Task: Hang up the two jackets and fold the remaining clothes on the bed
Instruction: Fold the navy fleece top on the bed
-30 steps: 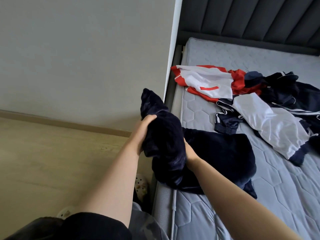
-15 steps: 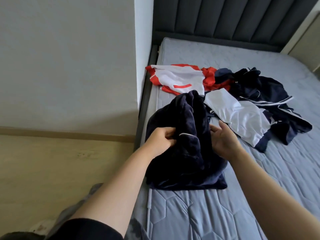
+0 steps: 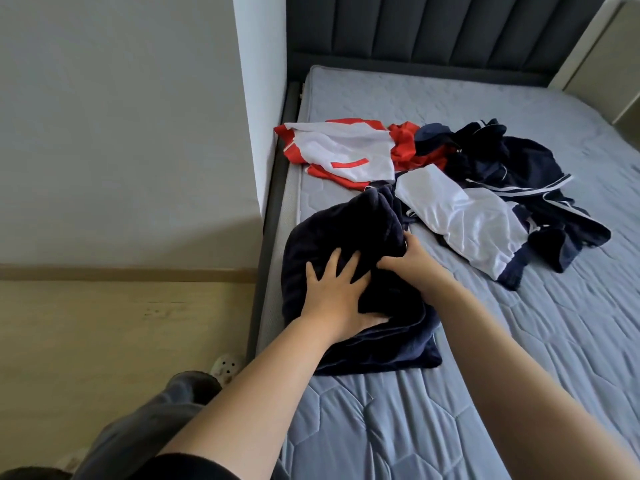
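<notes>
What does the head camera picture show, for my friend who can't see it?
Two hands fold a dark blue garment at the near edge of a grey bed: the left hand presses flat on it, the right hand grips its edge. Behind lie a red and white top and a navy and white pile.

Single head-worn view, angled forward and down, close over the bed (image 3: 450, 393) edge.
</notes>
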